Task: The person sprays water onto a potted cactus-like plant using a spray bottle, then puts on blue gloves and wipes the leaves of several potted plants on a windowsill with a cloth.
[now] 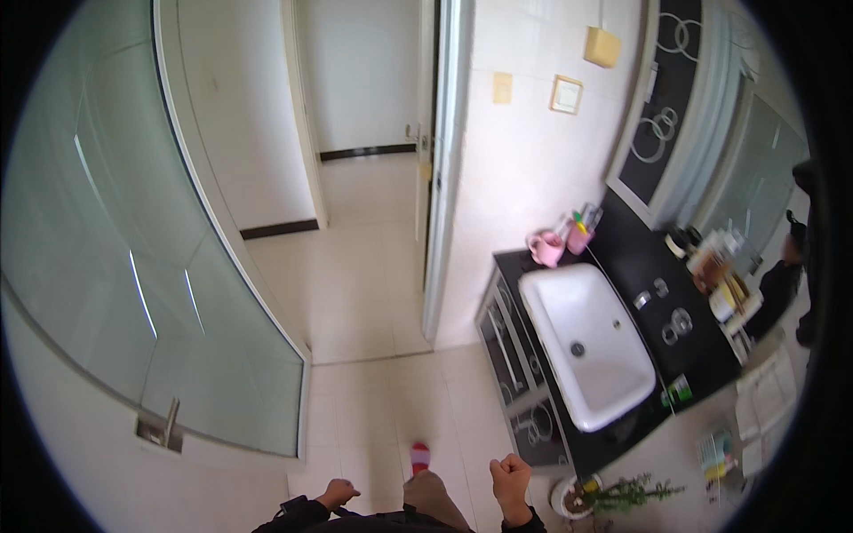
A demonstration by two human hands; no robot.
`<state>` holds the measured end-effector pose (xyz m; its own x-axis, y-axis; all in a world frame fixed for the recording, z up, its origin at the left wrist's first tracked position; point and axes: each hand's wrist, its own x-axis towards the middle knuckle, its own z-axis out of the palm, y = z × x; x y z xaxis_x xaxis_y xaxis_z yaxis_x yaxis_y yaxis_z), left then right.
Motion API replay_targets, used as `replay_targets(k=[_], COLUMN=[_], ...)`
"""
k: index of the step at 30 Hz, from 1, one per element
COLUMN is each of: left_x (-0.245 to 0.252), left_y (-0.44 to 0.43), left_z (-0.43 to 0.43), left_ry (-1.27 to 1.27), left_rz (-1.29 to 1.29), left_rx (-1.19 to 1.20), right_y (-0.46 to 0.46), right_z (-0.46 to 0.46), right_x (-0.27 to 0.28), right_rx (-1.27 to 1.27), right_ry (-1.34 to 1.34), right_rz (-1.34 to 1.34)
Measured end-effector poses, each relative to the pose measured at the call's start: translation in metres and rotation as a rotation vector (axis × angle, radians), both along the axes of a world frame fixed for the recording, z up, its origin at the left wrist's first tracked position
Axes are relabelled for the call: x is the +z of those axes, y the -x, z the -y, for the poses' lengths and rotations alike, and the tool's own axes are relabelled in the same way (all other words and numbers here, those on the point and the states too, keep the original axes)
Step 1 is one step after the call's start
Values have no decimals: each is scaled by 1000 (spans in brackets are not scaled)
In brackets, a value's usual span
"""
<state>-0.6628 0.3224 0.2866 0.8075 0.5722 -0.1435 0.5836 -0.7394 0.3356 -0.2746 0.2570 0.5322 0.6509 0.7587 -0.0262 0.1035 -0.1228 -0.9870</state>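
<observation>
My right hand (511, 476) is a fist with nothing visible in it, held in front of the near corner of the black vanity counter (623, 436). My left hand (340, 494) hangs low by my side with its fingers curled in, above the pale tiled floor (373, 413). No object shows in it. One foot in a red and pink sock or slipper (420, 456) is forward on the tiles. A white washbasin (600, 346) sits in the counter to my right, apart from both hands.
Ahead, a door (425, 200) stands ajar onto a hallway. A glass partition (220, 300) runs along the left. Pink cups (548, 248) and bottles (716, 260) stand on the counter. A potted plant (576, 500) is on the floor by the vanity's near end.
</observation>
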Motion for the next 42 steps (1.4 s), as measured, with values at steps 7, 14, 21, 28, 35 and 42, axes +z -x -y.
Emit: replay_targets(k=[7, 14, 21, 28, 35, 42], left_x=[55, 64, 117, 194, 237, 286], left_y=[3, -6, -25, -85, -96, -115], left_z=[-135, -292, -565, -785, -1001, -1229], left_ry=[774, 649, 673, 912, 844, 886], left_rz=[125, 318, 576, 880, 819, 1077], left_rx=[1196, 1442, 1324, 984, 817, 889], right_y=[-5, 70, 149, 166, 153, 137], right_z=[-222, -437, -649, -865, -1103, -1335], right_x=[59, 81, 107, 109, 101, 137], right_rx=[310, 749, 819, 810, 764, 789], right_ry=[-62, -136, -63, -89, -197, -351], right_rz=[-8, 7, 35, 75, 9, 39])
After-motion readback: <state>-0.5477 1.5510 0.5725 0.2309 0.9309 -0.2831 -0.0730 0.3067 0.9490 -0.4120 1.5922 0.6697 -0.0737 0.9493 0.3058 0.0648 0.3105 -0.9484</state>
